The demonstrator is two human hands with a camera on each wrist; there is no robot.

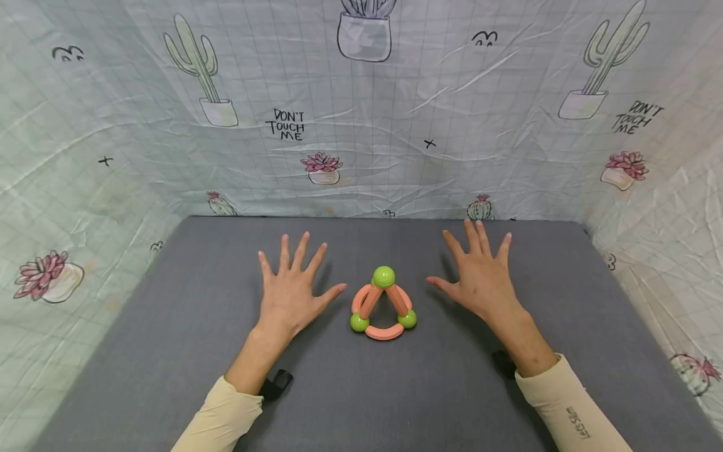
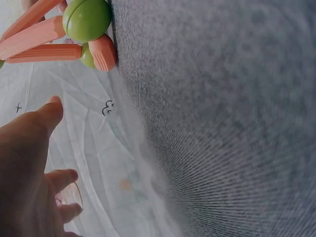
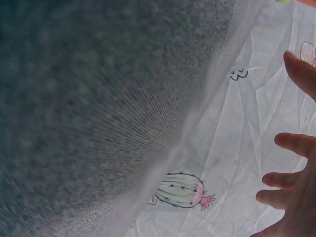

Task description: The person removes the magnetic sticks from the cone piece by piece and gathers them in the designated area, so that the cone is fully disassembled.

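Between the two hands a pyramid-shaped toy (image 1: 384, 333) stands on the grey table, built of orange rods and curved pieces joined by green balls. One green ball (image 1: 384, 277) tops it; others sit at its base corners. To its left, my left hand (image 1: 290, 298) is spread palm down, thumb pointing at the toy and apart from it. My right hand (image 1: 482, 282) is spread likewise on the other side, its thumb also apart from the toy. Neither hand holds anything. In the left wrist view, the toy's green ball (image 2: 87, 19) and orange rods appear above the left thumb.
The grey table (image 1: 384, 402) reaches back to a pale curtain (image 1: 373, 113) printed with cacti and lettering, which also hangs along both sides. A black strap (image 1: 277, 384) is at the left wrist and another black strap (image 1: 503, 364) at the right, below cream sleeves.
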